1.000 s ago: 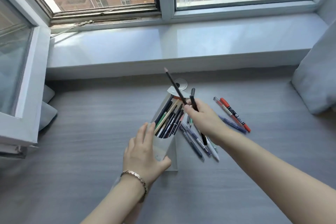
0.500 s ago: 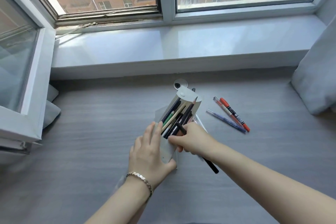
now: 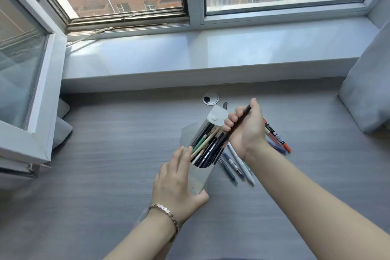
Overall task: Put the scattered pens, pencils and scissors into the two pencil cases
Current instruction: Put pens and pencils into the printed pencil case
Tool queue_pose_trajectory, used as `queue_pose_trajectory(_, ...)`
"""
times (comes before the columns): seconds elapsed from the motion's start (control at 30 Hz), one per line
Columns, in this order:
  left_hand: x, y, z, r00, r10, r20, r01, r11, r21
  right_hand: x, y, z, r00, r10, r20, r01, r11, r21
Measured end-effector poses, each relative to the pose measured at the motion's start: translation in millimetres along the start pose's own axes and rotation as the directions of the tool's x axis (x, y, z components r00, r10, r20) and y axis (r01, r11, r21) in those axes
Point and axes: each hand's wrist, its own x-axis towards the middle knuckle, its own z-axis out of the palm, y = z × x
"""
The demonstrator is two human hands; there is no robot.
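My left hand [image 3: 179, 181] grips the lower end of a translucent grey pencil case [image 3: 200, 177], held tilted with its open mouth up and a snap flap [image 3: 216, 117] at the top. Several pencils and pens [image 3: 207, 145] stick out of it. My right hand [image 3: 245, 131] is closed around a black pen [image 3: 238, 122] whose lower end goes in among those in the case. Loose pens [image 3: 235, 164] lie on the desk just right of the case, and red and blue pens [image 3: 276, 138] lie partly hidden behind my right hand. No second case or scissors is visible.
The grey wood desk [image 3: 105, 164] has a round cable grommet [image 3: 210, 98] behind the case. A white window sill [image 3: 211, 50] runs along the back. An open window sash [image 3: 25, 74] juts in at the left and a grey curtain [image 3: 367, 91] hangs at the right.
My right hand lowered to the case mouth with dark pens, then rose to the flap, now gripping one black pen slanted into the case. The left hand stayed on the case.
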Motion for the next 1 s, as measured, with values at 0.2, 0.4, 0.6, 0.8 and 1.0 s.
queue_pose_trajectory(0.2,-1,-4,-2,1.0,-0.001,-0.009,0.001,1.0,-0.019,-4,18,-7,0.995,-0.101,-0.009,0.097,0.974,-0.204)
queue_pose_trajectory(0.4,-2,-13,2,0.997,-0.048,-0.059,0.042,0.995,-0.091,2,16,-36,0.966,-0.244,0.085,0.198,0.486,-0.851)
queue_pose_trajectory(0.6,-1,-11,2,0.998,-0.059,-0.001,0.059,0.994,-0.093,-10,34,-38,0.957,-0.1,0.271,0.284,0.157,-0.946)
queue_pose_trajectory(0.8,6,-21,-3,0.988,-0.153,0.025,0.155,0.978,-0.142,11,25,-45,0.941,-0.248,0.23,0.28,0.188,-0.942)
queue_pose_trajectory(1.0,20,-33,-14,0.972,-0.23,-0.041,0.218,0.958,-0.185,51,28,-56,0.989,-0.143,0.047,0.019,-0.193,-0.981)
